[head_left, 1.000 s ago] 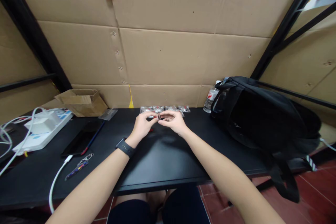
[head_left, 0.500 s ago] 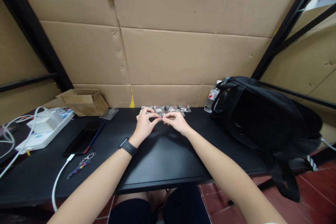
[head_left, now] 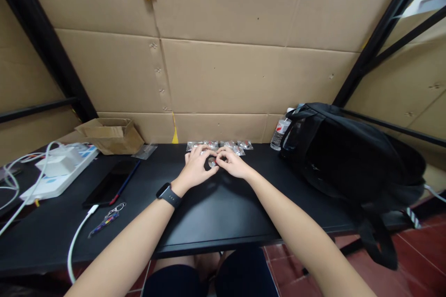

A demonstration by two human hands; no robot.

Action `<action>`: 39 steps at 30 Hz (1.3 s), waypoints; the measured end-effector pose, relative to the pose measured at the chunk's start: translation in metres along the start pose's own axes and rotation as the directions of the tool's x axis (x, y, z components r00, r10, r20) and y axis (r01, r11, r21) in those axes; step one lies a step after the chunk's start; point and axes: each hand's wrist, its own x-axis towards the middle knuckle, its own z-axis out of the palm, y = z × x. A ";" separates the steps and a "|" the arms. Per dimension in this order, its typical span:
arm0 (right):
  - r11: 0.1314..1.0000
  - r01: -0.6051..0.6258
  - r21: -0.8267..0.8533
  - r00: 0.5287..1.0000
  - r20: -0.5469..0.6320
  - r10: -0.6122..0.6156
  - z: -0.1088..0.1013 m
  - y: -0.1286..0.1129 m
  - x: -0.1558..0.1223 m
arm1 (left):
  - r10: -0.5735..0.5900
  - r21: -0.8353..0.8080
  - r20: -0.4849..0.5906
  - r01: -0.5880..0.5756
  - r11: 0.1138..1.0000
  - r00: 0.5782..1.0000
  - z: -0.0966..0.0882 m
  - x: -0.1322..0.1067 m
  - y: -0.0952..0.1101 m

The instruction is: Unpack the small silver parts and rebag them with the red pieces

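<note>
Cardboard box point(head_left: 109, 134): open, at the back left of the desk point(head_left: 216, 213); its contents are out of sight.
Left hand point(head_left: 197, 167): palm down, low over the desk, fingers curled; grip pinched on the small clear packet point(head_left: 212, 162).
Small clear packet: crumpled see-through plastic, at mid-desk between both hands' fingertips.
Right hand point(head_left: 232, 163): palm down, grip closed on the same packet.
Row of packets point(head_left: 240, 146): clear, with red bits inside, just behind the hands.
Backpack point(head_left: 348, 153): black, lying on the right.

I see my left hand point(head_left: 194, 170) and right hand point(head_left: 232, 164) pinching a clear packet point(head_left: 212, 162) between them on the table point(head_left: 216, 216), left of the backpack point(head_left: 348, 153); a row of packets point(head_left: 240, 146) lies nearer it.
</note>
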 end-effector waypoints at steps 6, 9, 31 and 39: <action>0.996 0.036 -0.088 0.998 -0.056 -0.041 -0.008 0.003 0.002 | -0.032 0.014 0.118 0.031 0.999 0.993 -0.005 0.002 -0.017; 0.979 0.083 -0.184 0.997 0.007 -0.083 -0.013 0.004 0.002 | -0.029 0.039 0.204 0.021 0.999 0.979 -0.016 0.003 -0.031; 0.825 -0.262 -0.501 0.840 0.303 0.450 -0.062 0.013 -0.009 | 0.008 -0.074 0.227 0.009 0.997 0.974 -0.006 0.006 -0.029; 0.835 -0.138 -0.533 0.841 0.382 0.383 -0.060 0.006 -0.010 | -0.085 -0.092 0.175 0.102 0.990 0.981 -0.004 0.007 -0.030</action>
